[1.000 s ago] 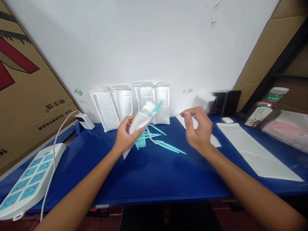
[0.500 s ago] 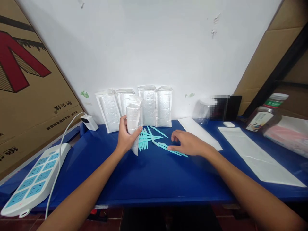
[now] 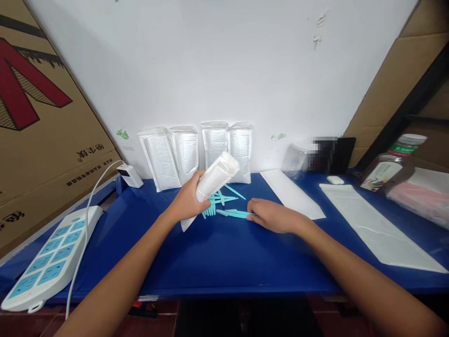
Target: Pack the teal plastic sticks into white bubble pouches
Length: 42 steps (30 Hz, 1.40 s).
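Note:
My left hand [image 3: 187, 200] is wrapped round a silvery-white bubble mailer [image 3: 216, 177], tilted with its upper end leaning right and its lower tip near the tabletop. On the right, my right hand [image 3: 270, 214] has its fingers closed on the handle ends of slim teal eyebrow razors [image 3: 235, 213] lying on the table; their other ends point left. Between the hands lies a loose pile of more teal razors [image 3: 219, 199], partly hidden behind the left hand and mailer. Several similar bubble mailers [image 3: 162, 159] stand against the wall behind.
Two flat white mailers [image 3: 294, 194] [image 3: 379, 224] lie right on the blue table [image 3: 224, 262]. A clear jar [image 3: 295, 159], dark screen [image 3: 343, 157], bottle [image 3: 389, 164] and pink-filled plastic bag [image 3: 421, 196] stand beyond. Left are a power strip [image 3: 56, 257], charger [image 3: 129, 175] and cardboard box [image 3: 52, 117].
The held mailer has tipped from nearly upright toward the right. My right hand has closed on razors, which now lie more level and slightly apart from the pile.

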{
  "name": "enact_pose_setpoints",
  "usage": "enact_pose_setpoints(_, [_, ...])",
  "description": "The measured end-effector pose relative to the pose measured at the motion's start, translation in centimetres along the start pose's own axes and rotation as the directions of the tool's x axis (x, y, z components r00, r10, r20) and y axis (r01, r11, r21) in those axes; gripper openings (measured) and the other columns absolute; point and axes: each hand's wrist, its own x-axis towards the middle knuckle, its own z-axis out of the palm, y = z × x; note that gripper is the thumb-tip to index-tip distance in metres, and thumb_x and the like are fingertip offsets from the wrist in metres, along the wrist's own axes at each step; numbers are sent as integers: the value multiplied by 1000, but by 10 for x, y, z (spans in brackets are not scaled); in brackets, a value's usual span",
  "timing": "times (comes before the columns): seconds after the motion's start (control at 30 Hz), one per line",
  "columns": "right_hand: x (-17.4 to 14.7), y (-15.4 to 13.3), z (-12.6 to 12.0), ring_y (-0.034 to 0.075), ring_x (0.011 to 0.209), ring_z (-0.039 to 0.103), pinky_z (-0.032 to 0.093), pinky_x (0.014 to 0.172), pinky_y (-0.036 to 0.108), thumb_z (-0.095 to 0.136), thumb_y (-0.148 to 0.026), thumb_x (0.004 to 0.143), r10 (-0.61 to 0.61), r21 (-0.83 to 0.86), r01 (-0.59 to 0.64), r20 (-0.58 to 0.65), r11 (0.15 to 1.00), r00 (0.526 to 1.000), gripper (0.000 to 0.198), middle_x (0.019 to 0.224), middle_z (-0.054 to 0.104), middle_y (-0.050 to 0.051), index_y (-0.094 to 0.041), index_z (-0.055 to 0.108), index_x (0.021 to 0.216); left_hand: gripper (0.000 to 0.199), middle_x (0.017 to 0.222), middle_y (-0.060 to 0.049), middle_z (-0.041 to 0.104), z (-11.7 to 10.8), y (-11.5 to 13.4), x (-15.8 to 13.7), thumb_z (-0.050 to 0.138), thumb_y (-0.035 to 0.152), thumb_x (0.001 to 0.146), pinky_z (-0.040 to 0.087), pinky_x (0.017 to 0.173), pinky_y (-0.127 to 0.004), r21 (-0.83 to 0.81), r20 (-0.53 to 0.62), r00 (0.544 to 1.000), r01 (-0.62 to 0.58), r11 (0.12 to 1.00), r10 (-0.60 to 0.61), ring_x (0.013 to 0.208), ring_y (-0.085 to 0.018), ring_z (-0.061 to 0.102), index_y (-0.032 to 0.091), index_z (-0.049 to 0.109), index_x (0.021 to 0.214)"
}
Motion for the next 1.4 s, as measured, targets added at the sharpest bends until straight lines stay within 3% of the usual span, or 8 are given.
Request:
enact_pose_setpoints(0.23, [-24,33,-45,20,67,59,45,64,33,43,-48,105,160,228,-180,103,957,982,28,78,68,3,-24,51,92,81,137,-10,62,5,-1,-3,72,26,71,51,99,-48,72,232,971,-76,994,58,117,-34,64,25,46,148])
enact_pose_setpoints(0.43, [-40,50,-79,18,68,54,48,66,33,43,-68,102,142,317,-108,-85,942,986,49,76,58,2,-24,51,85,84,144,-13,60,8,-5,-5,72,29,73,52,98,-49,97,253,965,-100,990,72,119,-35,64,26,44,152])
enact_pose_setpoints(0.6, [-35,48,-76,17,68,51,45,65,32,44,-70,102,177,372,-78,-240,925,955,49,74,53,-1,-23,58,95,81,141,-12,62,9,-4,-5,72,29,73,52,96,-48,99,255,964,-101,990,73,116,-35,65,27,46,150])
enact_pose_setpoints(0.77, [-31,56,-74,16,67,50,43,66,32,46,-66,103,227,406,-35,-434,913,872,46,74,53,-1,-24,50,87,82,140,-12,62,8,-4,-4,72,29,73,53,96,-47,107,248,966,-96,990,67,117,-34,65,26,45,150])
enact_pose_setpoints(0.93, [-20,42,-60,20,73,55,43,69,33,40,-58,107,125,205,-58,-335,977,934,42,79,60,3,-23,53,87,82,142,-12,61,10,-2,-5,72,28,72,53,96,-49,114,263,962,-103,988,70,116,-35,65,27,46,150])
enact_pose_setpoints(1.13, [-8,20,-33,24,84,61,46,76,37,39,-48,109,-87,57,97,-166,994,982,41,92,68,6,-23,67,93,85,146,-13,60,16,-3,-7,73,25,71,52,101,-52,95,255,962,-124,988,97,124,-37,63,27,46,151])
enact_pose_setpoints(1.3, [-4,16,-28,24,92,64,49,82,38,53,-41,105,-80,16,92,-358,996,930,26,104,69,8,-23,72,111,86,148,-12,59,18,-1,-8,72,23,70,51,106,-51,94,257,959,-147,985,119,128,-36,62,26,45,152])
enact_pose_setpoints(1.4, [-2,7,-27,23,92,65,50,82,36,63,-34,100,-93,101,153,-442,983,892,17,104,69,7,-22,70,109,87,151,-10,57,21,6,-10,71,21,69,50,109,-51,86,269,954,-163,983,134,130,-35,61,27,43,152])
